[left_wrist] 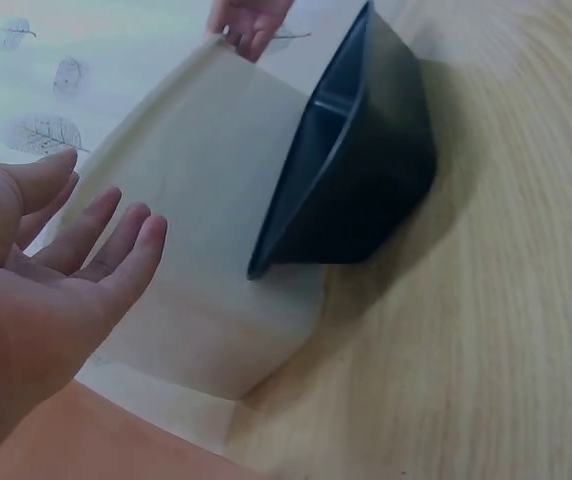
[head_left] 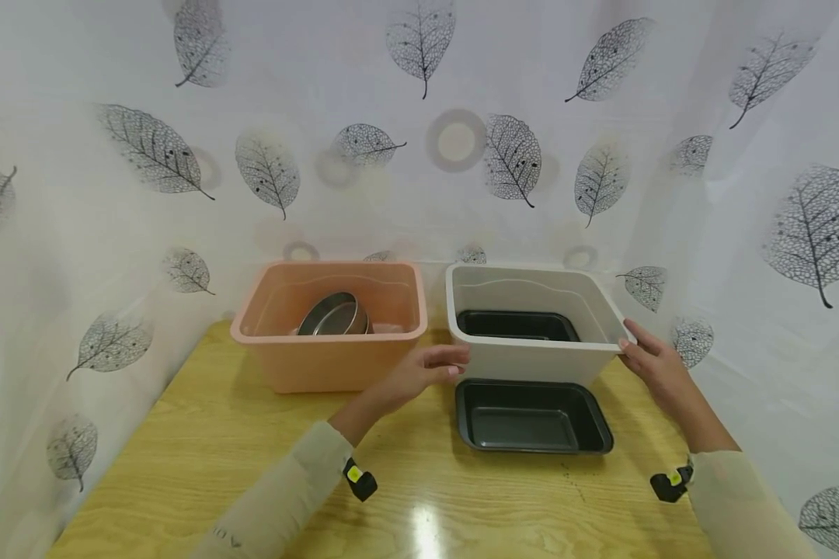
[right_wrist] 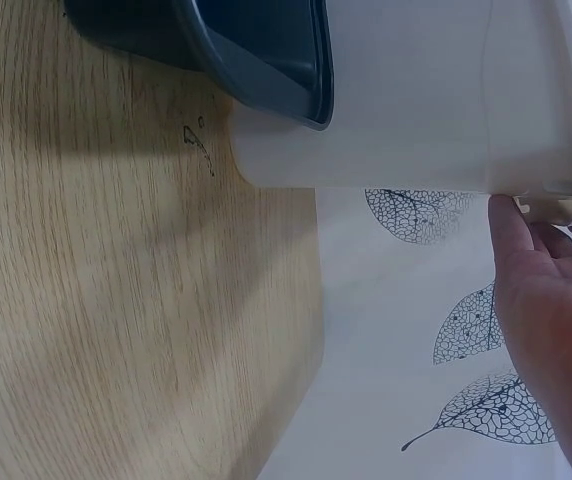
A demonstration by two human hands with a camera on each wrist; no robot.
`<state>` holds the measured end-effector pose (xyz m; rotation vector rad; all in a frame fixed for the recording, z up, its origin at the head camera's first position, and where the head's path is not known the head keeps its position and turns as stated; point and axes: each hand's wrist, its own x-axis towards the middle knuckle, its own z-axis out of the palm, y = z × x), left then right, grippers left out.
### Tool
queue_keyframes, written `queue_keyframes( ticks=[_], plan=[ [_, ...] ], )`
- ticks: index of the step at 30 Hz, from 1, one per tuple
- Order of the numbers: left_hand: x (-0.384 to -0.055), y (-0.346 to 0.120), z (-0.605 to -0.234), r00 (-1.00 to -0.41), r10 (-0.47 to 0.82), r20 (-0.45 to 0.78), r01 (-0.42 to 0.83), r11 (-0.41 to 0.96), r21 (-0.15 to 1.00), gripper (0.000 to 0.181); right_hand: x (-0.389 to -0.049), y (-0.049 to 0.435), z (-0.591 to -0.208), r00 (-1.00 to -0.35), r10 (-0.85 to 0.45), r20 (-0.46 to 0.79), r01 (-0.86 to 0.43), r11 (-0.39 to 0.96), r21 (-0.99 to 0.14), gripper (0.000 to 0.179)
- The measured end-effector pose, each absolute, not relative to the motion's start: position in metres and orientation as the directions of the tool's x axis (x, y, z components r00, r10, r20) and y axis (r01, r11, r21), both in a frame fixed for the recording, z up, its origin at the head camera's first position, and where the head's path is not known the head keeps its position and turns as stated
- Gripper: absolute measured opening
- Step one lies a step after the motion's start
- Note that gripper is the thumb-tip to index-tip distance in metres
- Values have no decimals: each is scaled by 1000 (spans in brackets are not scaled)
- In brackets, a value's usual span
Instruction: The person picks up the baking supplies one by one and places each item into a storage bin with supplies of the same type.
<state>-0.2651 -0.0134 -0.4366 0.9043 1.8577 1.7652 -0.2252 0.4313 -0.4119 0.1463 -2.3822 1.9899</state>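
A white plastic bin [head_left: 531,363] stands on the table with a dark loaf pan [head_left: 517,324] inside it. My right hand [head_left: 657,369] grips the bin's rim at its front right corner; in the right wrist view the thumb [right_wrist: 511,230] lies against the outside, just under the rim. Beside the bin's front left corner, my left hand [head_left: 419,378] is held up with fingers loosely bent and nothing in them. The left wrist view shows its palm and spread fingers [left_wrist: 121,255]. A second dark loaf pan [head_left: 531,427] sits upright on the table, close before the bin.
To the left stands an orange bin [head_left: 328,365] with round metal tins [head_left: 335,314] tilted inside. Both bins are set on the wooden table [head_left: 252,466], near its back edge. A pale curtain printed with leaves [head_left: 363,62] hangs behind and along both sides.
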Motion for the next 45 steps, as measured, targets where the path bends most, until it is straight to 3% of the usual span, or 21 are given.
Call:
queue_keyframes(
  ticks=[11, 17, 29, 37, 45],
  plan=[
    [-265, -11, -465, -783, 621, 46, 108, 63, 992, 41, -225, 432, -411, -995, -39, 94, -100, 198, -975, 73],
    [-267, -7, -482, -783, 619, 60, 97, 26, 995, 42, -226, 432, -413, -994, -47, 97, -104, 172, -980, 72],
    [-272, 7, -505, -793, 609, 3, 71, 88, 994, 38, -225, 432, -414, -994, -50, 100, -108, 176, -979, 72],
    [-273, 20, -507, -805, 593, 29, 160, 170, 972, 32, -225, 433, -414, -994, -56, 96, -103, 139, -985, 73],
    [-276, 26, -515, -809, 588, 15, 139, 167, 976, 32, -228, 435, -417, -994, -55, 97, -104, 147, -984, 73]
  ],
)
